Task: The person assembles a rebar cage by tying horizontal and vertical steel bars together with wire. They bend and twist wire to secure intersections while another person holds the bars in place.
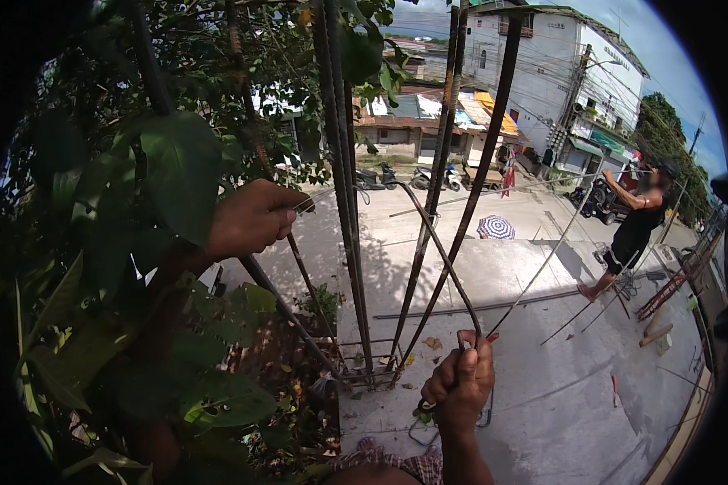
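Tall vertical rebars [347, 202] rise before me from a bundle of low ties [372, 376] at the slab. My left hand [255, 217], partly behind leaves, is closed in a pinch on a thin tie wire [323, 191] that runs toward the nearest rebars. Lower right, my right hand [461, 380] is closed around the hooked end of a bent steel bar [445, 255]. This bar slants up and left across the uprights to a bend near the wire. A small orange-red tip shows beside my right fist; what it belongs to is hidden.
Big leaves [182, 174] crowd the left side close to my left arm. A person in dark clothes [635, 226] stands at the right, handling long thin rods. A red-handled tool [615, 391] lies on the concrete slab [542, 420]. Motorbikes and a striped umbrella [496, 227] are beyond.
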Available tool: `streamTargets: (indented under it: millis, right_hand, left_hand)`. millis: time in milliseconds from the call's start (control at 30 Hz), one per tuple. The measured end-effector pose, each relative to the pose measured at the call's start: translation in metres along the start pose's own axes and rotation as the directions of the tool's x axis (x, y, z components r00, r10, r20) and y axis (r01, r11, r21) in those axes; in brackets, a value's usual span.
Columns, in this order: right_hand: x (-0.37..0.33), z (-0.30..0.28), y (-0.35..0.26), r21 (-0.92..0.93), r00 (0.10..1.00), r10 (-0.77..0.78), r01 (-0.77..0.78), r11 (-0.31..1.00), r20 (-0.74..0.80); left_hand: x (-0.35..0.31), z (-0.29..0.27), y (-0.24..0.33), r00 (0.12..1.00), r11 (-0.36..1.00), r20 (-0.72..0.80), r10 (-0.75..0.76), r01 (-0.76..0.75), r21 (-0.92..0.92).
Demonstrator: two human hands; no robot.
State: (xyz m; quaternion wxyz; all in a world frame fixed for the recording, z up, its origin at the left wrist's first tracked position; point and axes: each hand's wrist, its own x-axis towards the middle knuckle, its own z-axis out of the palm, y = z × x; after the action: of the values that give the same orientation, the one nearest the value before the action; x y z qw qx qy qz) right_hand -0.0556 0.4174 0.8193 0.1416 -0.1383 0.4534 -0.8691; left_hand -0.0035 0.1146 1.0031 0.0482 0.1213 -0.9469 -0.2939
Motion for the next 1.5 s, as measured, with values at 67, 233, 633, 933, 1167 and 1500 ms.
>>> streamTargets:
  millis: [67,233,633,933,1167,1500]
  right_hand:
    - [-0.002,-0.002,-0.001,0.014,0.999,0.016,-0.016,1.000,-0.047]
    - [-0.002,-0.010,-0.003,0.117,0.977,0.179,-0.192,0.974,0.112]
    - [-0.015,-0.021,-0.040,0.146,0.873,0.426,-0.465,0.873,0.237]
    - [-0.005,-0.039,-0.096,-0.026,0.838,0.463,-0.476,0.879,0.290]
    - [-0.015,-0.046,-0.075,-0.026,0.828,0.455,-0.474,0.880,0.328]
    - [-0.015,-0.038,-0.076,-0.171,0.888,0.384,-0.350,0.921,0.253]
  left_hand:
    - [0.001,0.000,-0.001,0.999,0.999,-0.011,0.037,-0.037,0.024]
    - [0.003,0.001,-0.004,1.000,1.000,0.005,0.002,-0.002,-0.007]
    - [-0.024,0.059,-0.006,0.991,0.489,0.059,-0.123,0.112,-0.865]
    - [-0.013,0.073,0.058,0.972,0.605,0.232,-0.028,0.201,-0.770]
    - [0.005,0.165,0.045,0.935,0.142,-0.339,0.107,-0.351,-0.925]
    - [0.058,0.198,0.023,0.713,-0.846,-0.552,0.432,0.108,-0.523]
